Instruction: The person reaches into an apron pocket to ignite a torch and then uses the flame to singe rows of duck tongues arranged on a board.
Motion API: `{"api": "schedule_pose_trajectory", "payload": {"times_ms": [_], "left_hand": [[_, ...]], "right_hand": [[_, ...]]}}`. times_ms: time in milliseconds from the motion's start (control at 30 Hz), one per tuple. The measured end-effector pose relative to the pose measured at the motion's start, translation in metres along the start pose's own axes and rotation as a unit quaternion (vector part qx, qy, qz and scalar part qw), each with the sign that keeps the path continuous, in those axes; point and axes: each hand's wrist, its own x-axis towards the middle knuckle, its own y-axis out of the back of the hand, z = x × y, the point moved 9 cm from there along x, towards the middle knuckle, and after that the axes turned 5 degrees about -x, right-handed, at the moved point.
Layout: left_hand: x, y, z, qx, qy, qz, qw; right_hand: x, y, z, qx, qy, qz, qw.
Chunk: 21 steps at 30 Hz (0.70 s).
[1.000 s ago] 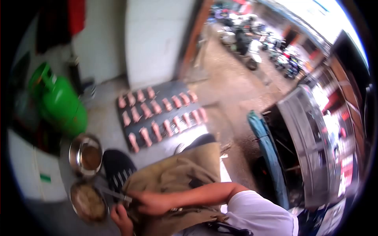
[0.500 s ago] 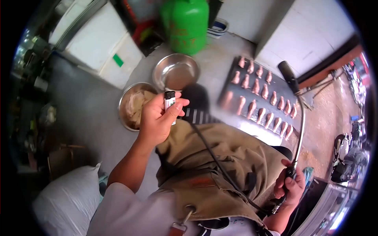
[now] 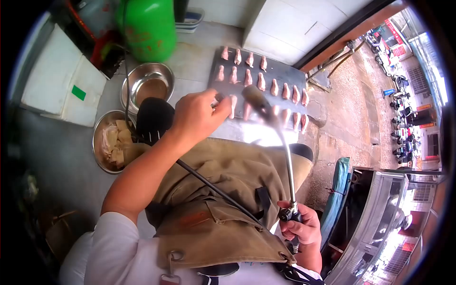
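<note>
While the two hands are well apart, the right hand (image 3: 305,228) is wrapped round the handle of a gas torch (image 3: 289,164), gripped low by its knob, probably to keep fingers clear of the burner head (image 3: 256,99). That head hangs over the near edge of a dark board (image 3: 285,68). The left hand (image 3: 199,116), over the near left corner, has its fingers curled on a small item (image 3: 218,98), mostly hidden. Pink meat pieces (image 3: 261,81) lie spaced in rows, perhaps to expose each one. Beyond the board's left edge, two steel bowls (image 3: 162,76) and a green gas cylinder (image 3: 152,35) stand on grey floor (image 3: 197,61); past its right edge, a wet lane (image 3: 342,114) with parked scooters (image 3: 399,128).
</note>
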Motion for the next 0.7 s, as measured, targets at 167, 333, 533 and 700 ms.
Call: {"api": "schedule_pose_trajectory", "payload": {"times_ms": [167,333,533,700], "left_hand": [[0.008,-0.022,-0.003,0.0,-0.017,-0.019,1.0],[0.009,-0.026,-0.004,0.03,-0.028,-0.032,0.999],[0.002,-0.024,-0.011,0.083,0.01,-0.053,0.995],[-0.064,-0.06,0.046,-0.133,0.01,-0.198,0.971]], "right_hand": [[-0.004,0.001,0.001,0.022,0.016,-0.021,0.999],[-0.004,0.001,0.002,0.012,0.018,-0.013,1.0],[-0.002,0.001,0.004,0.038,0.006,-0.031,0.999],[0.014,0.001,0.003,0.007,0.012,-0.017,1.0]]}}
